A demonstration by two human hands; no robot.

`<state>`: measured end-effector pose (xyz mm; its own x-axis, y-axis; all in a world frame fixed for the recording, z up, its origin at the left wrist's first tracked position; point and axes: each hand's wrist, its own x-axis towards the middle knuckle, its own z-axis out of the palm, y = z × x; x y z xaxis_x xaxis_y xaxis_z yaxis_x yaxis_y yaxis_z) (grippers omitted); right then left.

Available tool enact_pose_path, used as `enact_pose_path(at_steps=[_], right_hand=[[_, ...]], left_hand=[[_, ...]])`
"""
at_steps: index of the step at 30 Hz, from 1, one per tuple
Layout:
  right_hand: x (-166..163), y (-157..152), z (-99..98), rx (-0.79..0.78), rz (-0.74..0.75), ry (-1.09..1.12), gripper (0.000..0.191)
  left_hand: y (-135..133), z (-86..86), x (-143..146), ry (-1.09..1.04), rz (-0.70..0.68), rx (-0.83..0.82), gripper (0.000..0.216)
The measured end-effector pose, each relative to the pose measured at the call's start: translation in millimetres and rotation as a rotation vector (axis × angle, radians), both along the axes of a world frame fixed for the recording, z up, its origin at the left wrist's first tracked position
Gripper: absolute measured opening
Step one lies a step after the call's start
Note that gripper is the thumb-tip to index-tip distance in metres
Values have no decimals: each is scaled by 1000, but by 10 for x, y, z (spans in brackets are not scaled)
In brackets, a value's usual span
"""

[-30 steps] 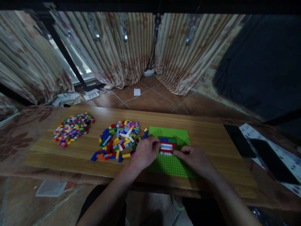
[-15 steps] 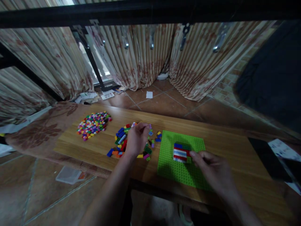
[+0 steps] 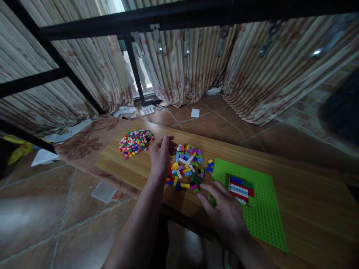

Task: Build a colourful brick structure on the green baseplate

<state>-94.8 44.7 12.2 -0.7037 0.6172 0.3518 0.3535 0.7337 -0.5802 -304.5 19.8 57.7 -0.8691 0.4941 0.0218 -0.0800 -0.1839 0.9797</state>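
Multicoloured loose bricks (image 3: 186, 168) lie in a scattered pile on the wooden counter (image 3: 294, 186), and the pile sits between the two hands. It stretches roughly from the near edge of the counter toward the far edge. The left hand (image 3: 161, 157) hovers just beside the pile's left flank, fingers loosely curled and partly spread, palm turned inward toward the bricks; whether a brick is pinched between its fingertips cannot be told. It is the nearer hand to the pile's upper half. The right hand (image 3: 224, 213) lies flat and spread, fingers extended toward the pile's near end, its fingertips close to the lowest bricks and resting at the left corner of the green baseplate (image 3: 260, 220); it holds nothing visible.

On the baseplate, right of the pile, stands a small striped build (image 3: 240, 188) of blue, white and red rows. Farther left on the counter, well apart from both hands, lies a heap of tiny studs (image 3: 135, 138).
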Motion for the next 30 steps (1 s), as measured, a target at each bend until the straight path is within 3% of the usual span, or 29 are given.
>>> enact_pose_path(at_steps=[12, 22, 30], right_hand=[[-385, -120, -285, 307, 34, -77, 26], [-424, -155, -263, 215, 28, -46, 19], [-287, -47, -215, 135, 52, 9, 21]], left_hand=[[-52, 35, -24, -44, -72, -8, 29], [45, 0, 135, -30, -191, -46, 21], [72, -21, 107, 8, -151, -39, 22]])
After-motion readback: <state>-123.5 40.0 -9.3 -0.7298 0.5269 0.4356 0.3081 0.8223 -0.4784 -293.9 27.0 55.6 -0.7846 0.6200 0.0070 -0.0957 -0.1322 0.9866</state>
